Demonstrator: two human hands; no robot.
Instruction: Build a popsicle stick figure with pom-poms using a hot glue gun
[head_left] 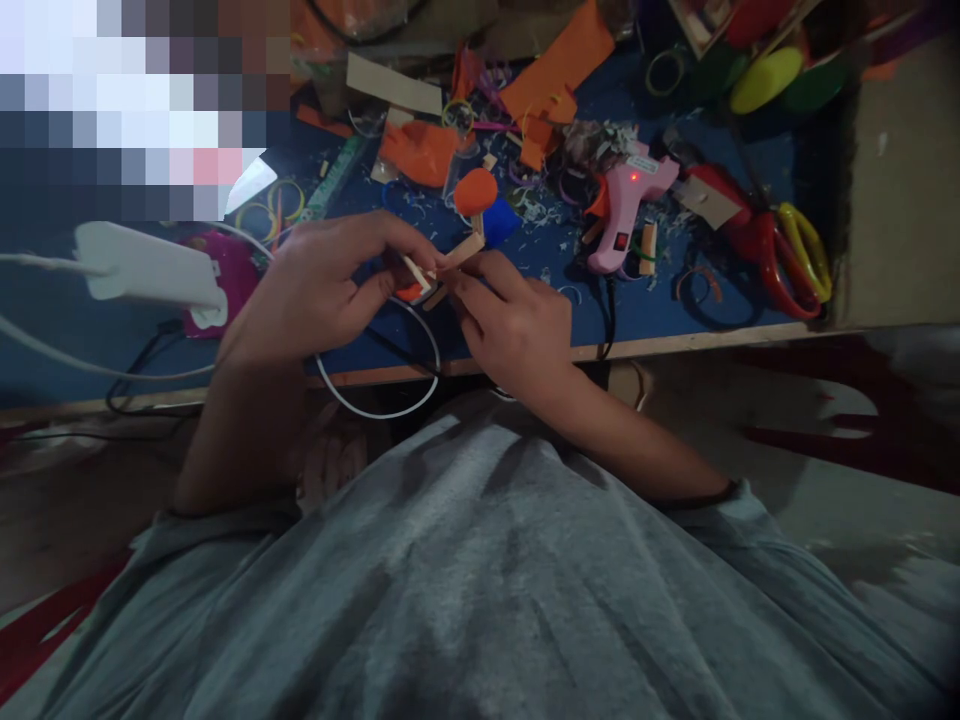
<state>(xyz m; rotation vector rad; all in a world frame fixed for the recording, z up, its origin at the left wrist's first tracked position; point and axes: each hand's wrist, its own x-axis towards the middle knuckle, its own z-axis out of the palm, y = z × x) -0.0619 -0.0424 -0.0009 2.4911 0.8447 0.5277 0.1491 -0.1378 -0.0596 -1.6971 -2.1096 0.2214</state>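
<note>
Just above the desk's front edge, my left hand [322,285] and my right hand [517,320] meet with fingertips pinched on a small craft piece made of wooden sticks [463,250]. An orange round disc [475,191] tops a short upright stick at its far end. Between the hands, a pale stick end [416,272] and a bit of orange show by my left fingertips. My fingers cover the joint where the sticks meet. Right behind the piece is a blue scrap [501,222]; whether it is attached I cannot tell.
A pink hot glue gun [624,212] with a lit red light lies to the right, near red- and yellow-handled scissors [791,265]. Orange scraps [420,150] and shavings litter the blue desk. On the left, a white charger [146,272] plugs into a magenta block [232,270]; a white cable [437,350] loops in front.
</note>
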